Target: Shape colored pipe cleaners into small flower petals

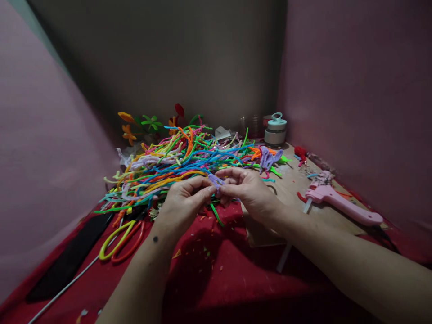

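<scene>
A purple pipe cleaner (216,181), bent into a small looped shape, is pinched between both hands near the middle of the view. My left hand (185,198) grips its left side with thumb and forefinger. From the other side, my right hand (248,189) closes its fingertips on the same piece. Just behind the hands spreads a big heap of multicoloured pipe cleaners (162,166). Another bent purple pipe cleaner bundle (269,158) lies at the heap's right end.
Scissors (116,243) with yellow and red handles lie left, beside a black flat object (70,261). A pink glue gun (344,204) with a glue stick rests on cardboard (263,229) at right. Pipe-cleaner flowers (151,121) and a lidded jar (276,130) stand behind. Scraps dot the red cloth (216,288).
</scene>
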`<control>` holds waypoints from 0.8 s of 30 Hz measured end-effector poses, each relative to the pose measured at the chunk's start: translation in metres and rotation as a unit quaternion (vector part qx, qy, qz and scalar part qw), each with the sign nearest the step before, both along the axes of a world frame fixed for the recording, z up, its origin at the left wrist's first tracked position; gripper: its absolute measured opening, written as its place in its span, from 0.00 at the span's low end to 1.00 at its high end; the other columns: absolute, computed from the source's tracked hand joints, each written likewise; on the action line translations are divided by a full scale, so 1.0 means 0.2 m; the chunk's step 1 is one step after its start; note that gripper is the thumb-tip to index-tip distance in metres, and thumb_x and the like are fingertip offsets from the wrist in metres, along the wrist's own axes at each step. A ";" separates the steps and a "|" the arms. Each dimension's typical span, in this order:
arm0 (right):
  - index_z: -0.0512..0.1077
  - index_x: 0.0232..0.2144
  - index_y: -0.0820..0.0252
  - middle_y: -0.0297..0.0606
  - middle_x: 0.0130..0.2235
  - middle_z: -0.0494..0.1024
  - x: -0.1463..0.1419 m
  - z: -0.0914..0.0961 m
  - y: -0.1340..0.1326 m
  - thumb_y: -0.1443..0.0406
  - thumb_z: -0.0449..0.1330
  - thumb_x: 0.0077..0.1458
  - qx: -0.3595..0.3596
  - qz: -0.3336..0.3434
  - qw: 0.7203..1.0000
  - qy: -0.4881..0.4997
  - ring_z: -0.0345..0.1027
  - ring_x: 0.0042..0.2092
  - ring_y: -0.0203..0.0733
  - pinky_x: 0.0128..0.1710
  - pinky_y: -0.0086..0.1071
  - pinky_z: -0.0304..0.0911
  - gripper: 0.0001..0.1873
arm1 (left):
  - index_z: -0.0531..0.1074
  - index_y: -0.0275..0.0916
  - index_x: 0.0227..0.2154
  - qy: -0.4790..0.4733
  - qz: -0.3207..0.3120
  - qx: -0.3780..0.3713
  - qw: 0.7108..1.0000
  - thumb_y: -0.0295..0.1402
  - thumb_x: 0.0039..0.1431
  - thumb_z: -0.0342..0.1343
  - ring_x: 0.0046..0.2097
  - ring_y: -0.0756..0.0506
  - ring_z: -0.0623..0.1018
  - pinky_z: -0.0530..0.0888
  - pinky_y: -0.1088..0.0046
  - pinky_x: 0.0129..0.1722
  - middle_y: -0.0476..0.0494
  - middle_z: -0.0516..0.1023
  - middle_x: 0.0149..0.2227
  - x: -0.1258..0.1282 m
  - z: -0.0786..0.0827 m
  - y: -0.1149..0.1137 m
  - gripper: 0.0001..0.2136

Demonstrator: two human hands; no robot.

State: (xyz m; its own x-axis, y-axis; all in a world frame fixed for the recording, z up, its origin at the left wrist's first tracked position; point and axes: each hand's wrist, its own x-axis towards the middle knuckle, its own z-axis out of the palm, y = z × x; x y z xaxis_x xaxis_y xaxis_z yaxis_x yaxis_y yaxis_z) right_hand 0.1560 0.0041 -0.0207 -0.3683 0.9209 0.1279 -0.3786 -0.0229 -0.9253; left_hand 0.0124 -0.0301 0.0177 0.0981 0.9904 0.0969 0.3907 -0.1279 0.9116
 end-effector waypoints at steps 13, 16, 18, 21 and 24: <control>0.66 0.25 0.64 0.33 0.21 0.71 0.01 -0.03 0.03 0.69 0.61 0.42 -0.118 0.114 0.986 -0.026 0.67 0.21 0.33 0.19 0.25 0.63 0.06 | 0.74 0.36 0.25 0.144 -0.038 0.080 0.986 0.34 0.53 0.51 0.20 0.55 0.64 0.61 0.80 0.21 0.52 0.70 0.20 -0.01 -0.01 0.00 0.09; 0.66 0.24 0.65 0.35 0.19 0.72 0.01 -0.02 0.03 0.71 0.59 0.44 -0.120 0.106 0.986 -0.040 0.66 0.19 0.33 0.19 0.26 0.64 0.03 | 0.73 0.36 0.26 0.173 -0.024 0.120 0.977 0.33 0.53 0.51 0.21 0.55 0.65 0.63 0.80 0.23 0.52 0.71 0.21 -0.01 -0.01 0.00 0.08; 0.65 0.23 0.65 0.35 0.18 0.72 0.01 -0.02 0.03 0.73 0.57 0.43 -0.134 0.095 0.985 -0.048 0.66 0.19 0.33 0.20 0.27 0.64 0.03 | 0.73 0.36 0.26 0.208 -0.004 0.160 0.965 0.32 0.53 0.51 0.22 0.54 0.66 0.63 0.79 0.25 0.52 0.71 0.21 -0.02 -0.01 0.00 0.08; 0.64 0.24 0.64 0.36 0.19 0.73 0.01 -0.03 0.04 0.74 0.56 0.43 -0.143 0.085 0.985 -0.049 0.67 0.19 0.34 0.20 0.29 0.66 0.03 | 0.73 0.37 0.26 0.299 0.007 0.229 0.926 0.30 0.52 0.51 0.24 0.53 0.68 0.63 0.78 0.27 0.52 0.71 0.22 -0.03 -0.04 0.01 0.06; 0.64 0.24 0.64 0.36 0.20 0.73 0.00 -0.04 0.04 0.74 0.55 0.44 -0.135 0.076 0.986 -0.061 0.67 0.19 0.34 0.20 0.30 0.66 0.04 | 0.72 0.37 0.25 0.375 -0.005 0.266 0.888 0.28 0.52 0.50 0.26 0.52 0.68 0.62 0.77 0.27 0.50 0.72 0.24 -0.04 -0.06 0.02 0.06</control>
State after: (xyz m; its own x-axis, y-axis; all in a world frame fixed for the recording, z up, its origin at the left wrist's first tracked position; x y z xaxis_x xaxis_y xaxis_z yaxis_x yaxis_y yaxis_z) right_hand 0.1560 0.0121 -0.0280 -0.5015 0.8486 -0.1686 -0.2379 -0.3226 -0.9161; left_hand 0.0048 -0.0265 0.0053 0.3414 0.8226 0.4548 0.8591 -0.4693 0.2040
